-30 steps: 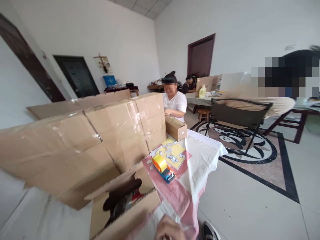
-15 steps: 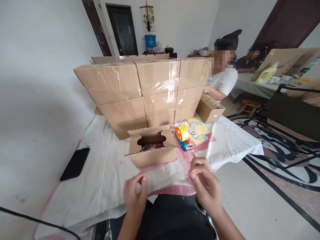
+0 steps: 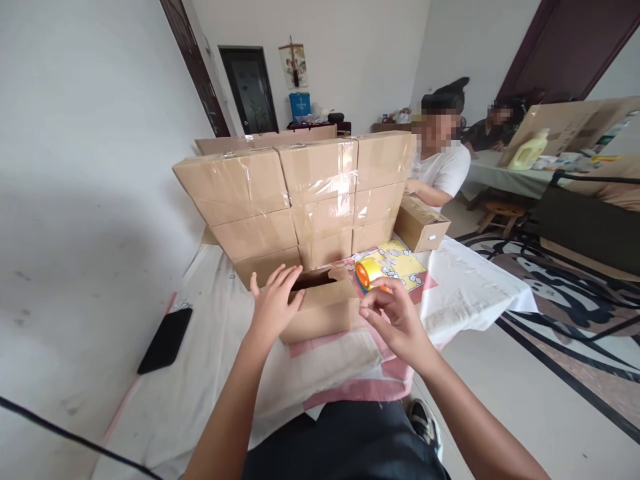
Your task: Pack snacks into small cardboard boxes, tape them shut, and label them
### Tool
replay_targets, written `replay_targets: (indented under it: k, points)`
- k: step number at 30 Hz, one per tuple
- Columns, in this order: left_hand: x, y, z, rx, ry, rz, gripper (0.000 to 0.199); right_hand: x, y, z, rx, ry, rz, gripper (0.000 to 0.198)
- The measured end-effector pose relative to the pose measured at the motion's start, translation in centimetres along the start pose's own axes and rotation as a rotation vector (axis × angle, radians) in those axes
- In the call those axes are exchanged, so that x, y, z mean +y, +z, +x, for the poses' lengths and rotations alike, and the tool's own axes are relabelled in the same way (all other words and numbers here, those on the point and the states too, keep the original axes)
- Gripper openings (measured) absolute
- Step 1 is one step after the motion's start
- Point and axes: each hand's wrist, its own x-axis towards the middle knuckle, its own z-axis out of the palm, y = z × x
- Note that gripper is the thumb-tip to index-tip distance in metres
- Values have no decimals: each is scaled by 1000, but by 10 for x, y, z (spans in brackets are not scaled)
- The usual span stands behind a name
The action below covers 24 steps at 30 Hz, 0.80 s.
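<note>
Brown cardboard: the open carton (image 3: 320, 317) sits on the cloth-covered bench (image 3: 210, 393), at twelve o'clock from the seated person. At the carton's ten o'clock, the left hand (image 3: 275, 300) is spread wide, its fingers over the end and seemingly touching it, grasping nothing I can see. At three o'clock, the right hand's (image 3: 397, 323) thumb and forefinger nearly meet; I can't tell whether anything's between them. A yellow tape roll (image 3: 370, 270) stands at two.

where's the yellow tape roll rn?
Head view, slightly right of centre: the yellow tape roll is on the table, right of the open cardboard box and just beyond the right hand.
</note>
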Motion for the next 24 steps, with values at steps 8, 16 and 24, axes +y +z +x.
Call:
replay_targets:
  k: [8,16,24]
  points:
    - [2,8,-36,-131,56,11,57,9,26,66,-212,144,22,30]
    - [-1,11,-37,-79,25,-76,93,61,61,113,-341,246,-192,29]
    - [-6,16,-39,-61,163,112,55,71,60,109,-365,148,-309,34]
